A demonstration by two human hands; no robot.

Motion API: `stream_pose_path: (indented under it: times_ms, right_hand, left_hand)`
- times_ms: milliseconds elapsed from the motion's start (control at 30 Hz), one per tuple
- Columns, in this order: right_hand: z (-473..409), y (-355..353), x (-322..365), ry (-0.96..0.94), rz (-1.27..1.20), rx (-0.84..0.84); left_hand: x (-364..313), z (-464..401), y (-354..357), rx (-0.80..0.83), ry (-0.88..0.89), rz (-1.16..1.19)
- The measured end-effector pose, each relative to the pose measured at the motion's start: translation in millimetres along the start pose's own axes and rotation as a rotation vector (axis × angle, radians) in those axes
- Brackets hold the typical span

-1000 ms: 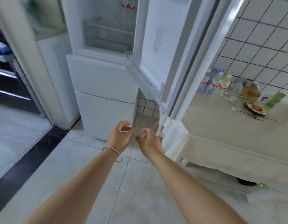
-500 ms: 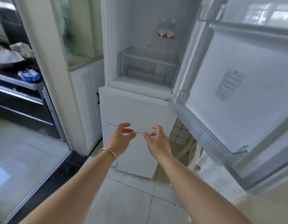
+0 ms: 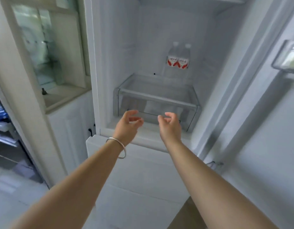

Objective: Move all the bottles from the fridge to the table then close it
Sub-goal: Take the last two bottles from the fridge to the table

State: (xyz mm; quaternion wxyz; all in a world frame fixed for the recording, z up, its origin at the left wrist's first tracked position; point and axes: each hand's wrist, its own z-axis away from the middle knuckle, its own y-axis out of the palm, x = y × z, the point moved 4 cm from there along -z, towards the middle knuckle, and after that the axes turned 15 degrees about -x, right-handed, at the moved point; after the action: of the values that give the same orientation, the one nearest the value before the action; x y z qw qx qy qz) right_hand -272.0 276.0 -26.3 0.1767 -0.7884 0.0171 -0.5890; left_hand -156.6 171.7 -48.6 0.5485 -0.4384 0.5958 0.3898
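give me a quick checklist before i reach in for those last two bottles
1. Fridge door open: ok.
2. Bottles left inside: ok, two bottles stand side by side at the back of the shelf.
3. Left hand free: ok, fingers loosely curled, holding nothing.
4. Right hand free: ok, holding nothing.
5. Path to the bottles: ok, nothing between the hands and them; the clear drawer sits below.
6. Other bottles higher up: cannot tell, upper shelves out of view.

Two clear bottles (image 3: 178,61) with red-and-white labels stand upright, touching, at the open fridge (image 3: 126,47) compartment's back.
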Motion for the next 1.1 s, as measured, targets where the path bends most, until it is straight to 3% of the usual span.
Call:
stream_pose_path:
  times_ms: [267,533,667,867,1100]
  right_hand:
    - [-117,59,20,0.027,-0.046,-0.197]
    - [-221,111,40,-0.04,-0.076,-0.247]
    - [-268,111,40,-0.07,-0.057,-0.285]
    - [-334,99,41,-0.186,-0.178,-0.558]
    - [-395,111,15,-0.117,-0.17,-0.498]
  left_hand:
    - [-22,-143,60,0.032,0.06,0.107]
    - [-53,-252,146,0.229,0.162,0.076]
    - [-61,-289,176,0.209,0.173,0.085]
    - [-55,-336,219,0.143,0.177,0.034]
    - [-58,-363,269,0.119,0.252,0.092]
